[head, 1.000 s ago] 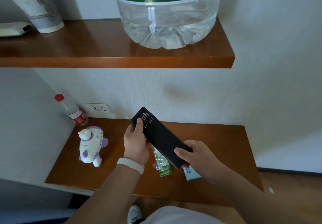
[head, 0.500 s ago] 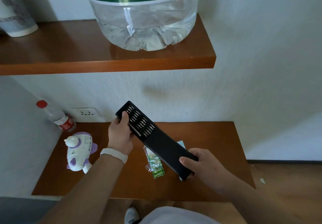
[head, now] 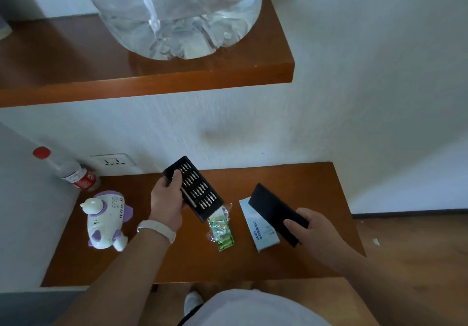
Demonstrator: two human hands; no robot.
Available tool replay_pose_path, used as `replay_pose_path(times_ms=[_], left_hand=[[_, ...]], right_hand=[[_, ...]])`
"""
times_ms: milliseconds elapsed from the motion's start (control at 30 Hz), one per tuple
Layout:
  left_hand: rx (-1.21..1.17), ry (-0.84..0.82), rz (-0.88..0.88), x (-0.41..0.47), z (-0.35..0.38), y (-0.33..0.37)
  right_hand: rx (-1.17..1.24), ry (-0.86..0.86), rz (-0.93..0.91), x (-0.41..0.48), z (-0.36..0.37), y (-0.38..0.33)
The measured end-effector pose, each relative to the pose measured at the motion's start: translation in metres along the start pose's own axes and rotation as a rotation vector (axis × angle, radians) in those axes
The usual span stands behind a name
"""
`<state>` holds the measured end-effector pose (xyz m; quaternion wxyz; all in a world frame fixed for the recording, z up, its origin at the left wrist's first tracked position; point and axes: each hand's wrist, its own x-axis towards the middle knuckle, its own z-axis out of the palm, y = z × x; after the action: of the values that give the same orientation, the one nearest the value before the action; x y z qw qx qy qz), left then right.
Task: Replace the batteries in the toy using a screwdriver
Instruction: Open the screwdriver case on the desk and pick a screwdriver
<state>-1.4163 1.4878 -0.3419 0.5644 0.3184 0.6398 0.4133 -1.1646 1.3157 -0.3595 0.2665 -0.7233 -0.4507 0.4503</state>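
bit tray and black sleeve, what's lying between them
In the head view, the green battery pack lies between the bit tray and the black sleeve, close to the tray's lower end; otherwise that stretch is bare.

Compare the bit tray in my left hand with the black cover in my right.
The bit tray shows rows of metal bits; the cover is plain black. The tray is held over the battery pack; the cover is held over a pale box. Both are long, black and tilted alike.
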Motion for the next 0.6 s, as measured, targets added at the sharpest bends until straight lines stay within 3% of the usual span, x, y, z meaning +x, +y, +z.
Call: replay_pose_path(times_ms=[233,433,600], left_hand=[[0.078,-0.063,-0.133,-0.007,0.021,-0.040],[0.105,-0.084,-0.167,-0.010,0.026,-0.052],[0.131,-0.094,-0.176,-0.012,0.023,-0.059]], right_hand=[[-0.117,0.191,0.060,0.027,0.011,0.056],[-0.443,0.338,0.014,0.049,0.015,0.098],[-0.653,0.322,0.009,0.058,0.026,0.126]])
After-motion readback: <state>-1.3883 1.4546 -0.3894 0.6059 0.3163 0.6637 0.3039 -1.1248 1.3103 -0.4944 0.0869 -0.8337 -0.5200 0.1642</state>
